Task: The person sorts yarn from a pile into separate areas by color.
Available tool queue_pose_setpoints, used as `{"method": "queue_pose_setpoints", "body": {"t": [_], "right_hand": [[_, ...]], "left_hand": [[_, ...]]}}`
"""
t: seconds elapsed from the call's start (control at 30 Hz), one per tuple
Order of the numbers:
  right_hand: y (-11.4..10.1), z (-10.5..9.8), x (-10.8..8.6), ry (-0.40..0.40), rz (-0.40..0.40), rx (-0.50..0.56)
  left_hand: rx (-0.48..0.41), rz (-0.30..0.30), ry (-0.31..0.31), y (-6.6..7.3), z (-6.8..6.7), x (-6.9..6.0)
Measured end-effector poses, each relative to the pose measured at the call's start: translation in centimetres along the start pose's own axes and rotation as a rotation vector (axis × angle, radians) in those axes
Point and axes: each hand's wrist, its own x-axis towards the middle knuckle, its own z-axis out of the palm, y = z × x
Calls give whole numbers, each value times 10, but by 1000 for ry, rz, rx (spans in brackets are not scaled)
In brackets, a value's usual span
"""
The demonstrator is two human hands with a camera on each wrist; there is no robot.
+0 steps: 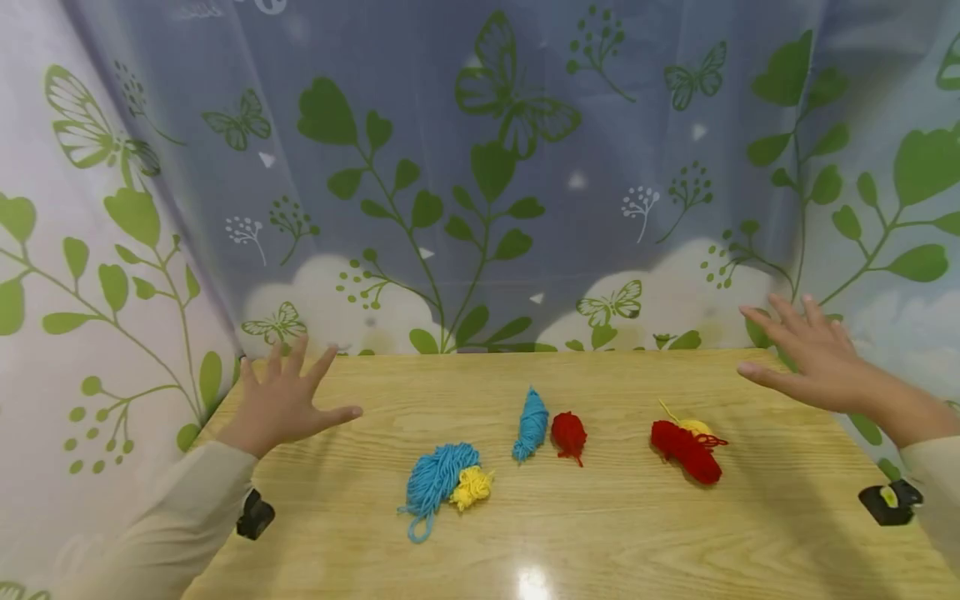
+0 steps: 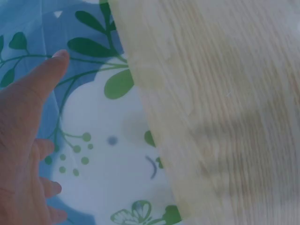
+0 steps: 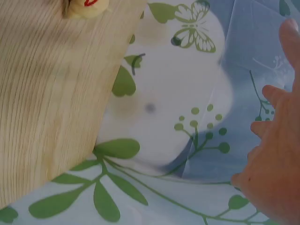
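The left grip [image 1: 288, 400] is held with spread fingers above the far left part of the counter [image 1: 585, 542], and nothing is held in it. The right grip [image 1: 817, 358] is likewise spread and without load, near the far right corner. By neither grip is any yarn touched.

To the right of the left grip, and closer to the person, a large blue yarn skein [image 1: 437, 475] is found, with a small yellow yarn bundle [image 1: 472, 487] touching its right side. Further right from the same grip, a twisted blue yarn skein [image 1: 533, 425] is seen, and just beside it a red yarn ball [image 1: 568, 433]. To the left of the right grip, and closer to the person, a red yarn skein [image 1: 686, 452] is placed partly in front of a yellow yarn ball [image 1: 695, 427], whose thin end is left loose.

For good handling, it is judged that each bundle should be pinched softly around its thick middle, not by the loops. Where two bundles are touching or overlapping, it is better that one is lifted straight up, slowly, so that no loose strand is caught and the neighbour is not dragged.
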Motion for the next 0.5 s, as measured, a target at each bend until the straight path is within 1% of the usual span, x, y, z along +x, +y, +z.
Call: {"method": "queue_pose_setpoints", "body": {"t": [0.2, 0.5], "right_hand": [[-18, 12, 14, -51, -19, 84], [-47, 43, 37, -109, -62, 209]], "left_hand": [[-12, 23, 3, 7, 14, 2], [-80, 59, 5, 22, 33, -3]]}}
